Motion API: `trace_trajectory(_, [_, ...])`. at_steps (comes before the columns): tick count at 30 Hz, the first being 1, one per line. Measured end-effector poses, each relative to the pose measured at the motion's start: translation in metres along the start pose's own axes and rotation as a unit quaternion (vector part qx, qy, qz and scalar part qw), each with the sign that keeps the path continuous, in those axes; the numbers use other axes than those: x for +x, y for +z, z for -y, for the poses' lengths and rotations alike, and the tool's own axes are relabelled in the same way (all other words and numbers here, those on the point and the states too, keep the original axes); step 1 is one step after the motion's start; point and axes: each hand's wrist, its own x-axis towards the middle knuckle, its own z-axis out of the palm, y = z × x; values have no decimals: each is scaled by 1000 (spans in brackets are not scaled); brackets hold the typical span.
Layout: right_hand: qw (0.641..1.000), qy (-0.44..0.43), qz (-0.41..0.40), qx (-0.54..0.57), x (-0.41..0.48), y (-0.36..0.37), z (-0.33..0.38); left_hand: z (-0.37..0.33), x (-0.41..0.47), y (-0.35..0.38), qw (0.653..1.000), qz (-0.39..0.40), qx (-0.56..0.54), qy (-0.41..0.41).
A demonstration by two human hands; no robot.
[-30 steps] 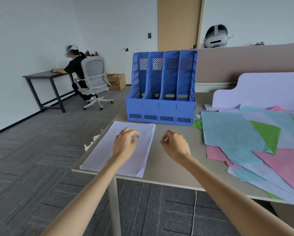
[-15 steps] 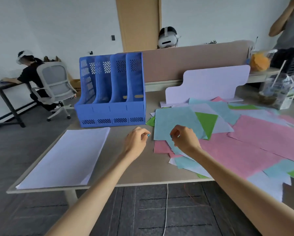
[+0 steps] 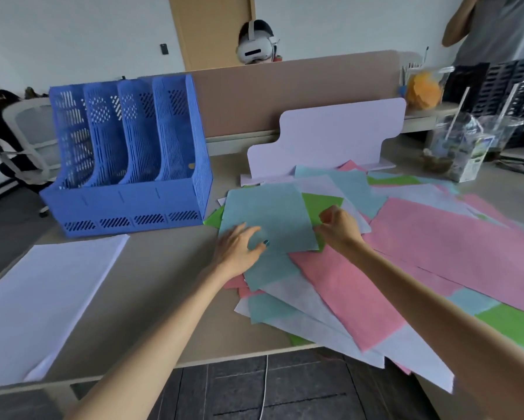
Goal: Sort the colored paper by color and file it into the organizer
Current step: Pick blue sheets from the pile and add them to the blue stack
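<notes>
– Teal sheet [image 3: 266, 216] first then? Where are you at with the sorting?
– Barely started tbh. My left hand [image 3: 239, 250] lies flat on it, fingers spread, pinning it on top of the pile. My right hand [image 3: 338, 228] is curled up at the sheet's right edge, over the green sheet [image 3: 321, 203] poking out underneath. Can't tell if it's actually got the edge pinched.
– And the organizer [image 3: 127, 204]?
– Off to the left of my left hand, a bit further back. No paper showing in its slots. Next move imo: get a proper pinch on just the teal one, then lift it off without dragging the pink sheets [image 3: 436, 253] to the right of my right hand.
</notes>
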Motion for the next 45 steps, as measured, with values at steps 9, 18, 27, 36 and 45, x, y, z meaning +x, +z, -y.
trace_trajectory(9, [949, 173, 84, 251, 26, -7, 15, -9, -2, -3, 991, -65, -110, -38])
trace_trajectory(18, [984, 97, 105, 110, 41, -25, 8, -9, 1, -21, 971, -136, -98, -173])
trace_trajectory(27, [985, 47, 161, 31, 56, -38, -7, -9, 17, -29, 861, -140, -350, -342])
trace_trajectory(36, [993, -43, 106, -21, 67, -35, -24, -2, 29, -21, 773, -165, -480, -381])
trace_trajectory(45, [996, -40, 81, 4, 72, -29, -34, -34, 23, -21, 923, -44, -270, -271])
